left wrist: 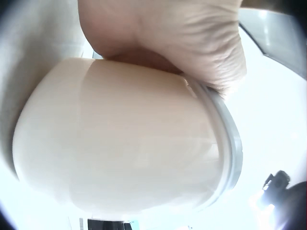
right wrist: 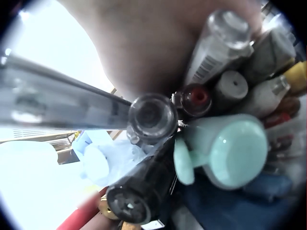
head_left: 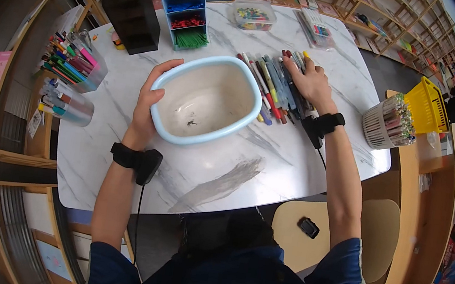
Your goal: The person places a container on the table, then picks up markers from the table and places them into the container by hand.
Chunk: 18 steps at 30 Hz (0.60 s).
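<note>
My left hand [head_left: 146, 98] grips the left side of a cream plastic basin [head_left: 216, 97] with a light blue rim, thumb over the rim and fingers along the outside. Inside the basin there is only a small dark mark. The left wrist view shows the outer wall of this basin [left wrist: 129, 139] under the palm. To its right, my right hand [head_left: 312, 87] lies over a heap of pens and markers [head_left: 272, 93], its fingers bent around their far ends. A mint-capped pen [right wrist: 240, 153] and several clear-ended pens sit close beneath the palm; the fingertips are hidden in that view.
A tiered box [head_left: 185, 11] of sorted pens and a black holder [head_left: 132, 12] stand behind the basin. Pen cups [head_left: 89, 73] line the left edge. A clear tub [head_left: 254, 15] and pen packs [head_left: 313, 29] lie at the back. A white basket [head_left: 377, 128] stands at right.
</note>
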Tool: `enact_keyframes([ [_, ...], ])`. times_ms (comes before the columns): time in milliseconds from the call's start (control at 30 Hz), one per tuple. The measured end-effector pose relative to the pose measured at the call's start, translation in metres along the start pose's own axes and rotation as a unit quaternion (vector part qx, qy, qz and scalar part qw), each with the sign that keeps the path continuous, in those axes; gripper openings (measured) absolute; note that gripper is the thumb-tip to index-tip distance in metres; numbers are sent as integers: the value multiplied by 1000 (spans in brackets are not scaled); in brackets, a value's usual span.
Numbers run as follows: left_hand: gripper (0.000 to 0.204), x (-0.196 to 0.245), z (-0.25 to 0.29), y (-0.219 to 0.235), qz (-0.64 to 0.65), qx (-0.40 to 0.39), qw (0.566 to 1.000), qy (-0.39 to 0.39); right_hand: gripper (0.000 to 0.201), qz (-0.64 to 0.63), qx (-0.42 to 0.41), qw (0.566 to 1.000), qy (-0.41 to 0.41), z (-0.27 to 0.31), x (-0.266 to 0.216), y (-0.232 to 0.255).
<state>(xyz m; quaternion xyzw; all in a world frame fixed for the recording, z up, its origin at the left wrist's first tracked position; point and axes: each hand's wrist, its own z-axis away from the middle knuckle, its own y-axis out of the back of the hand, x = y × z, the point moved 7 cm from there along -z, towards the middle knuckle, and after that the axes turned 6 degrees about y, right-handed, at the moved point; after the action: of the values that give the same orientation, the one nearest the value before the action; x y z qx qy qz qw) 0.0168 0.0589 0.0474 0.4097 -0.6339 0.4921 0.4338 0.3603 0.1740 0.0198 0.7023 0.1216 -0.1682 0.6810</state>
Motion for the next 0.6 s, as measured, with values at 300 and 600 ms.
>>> enact_keyframes([
  [300, 63, -1, 1, 32, 41, 6, 999, 23, 100, -70, -21, 995, 61, 19, -17, 5],
  [600, 56, -6, -4, 44, 106, 49, 993, 7, 37, -16, 91, 881, 464, 137, -125, 33],
])
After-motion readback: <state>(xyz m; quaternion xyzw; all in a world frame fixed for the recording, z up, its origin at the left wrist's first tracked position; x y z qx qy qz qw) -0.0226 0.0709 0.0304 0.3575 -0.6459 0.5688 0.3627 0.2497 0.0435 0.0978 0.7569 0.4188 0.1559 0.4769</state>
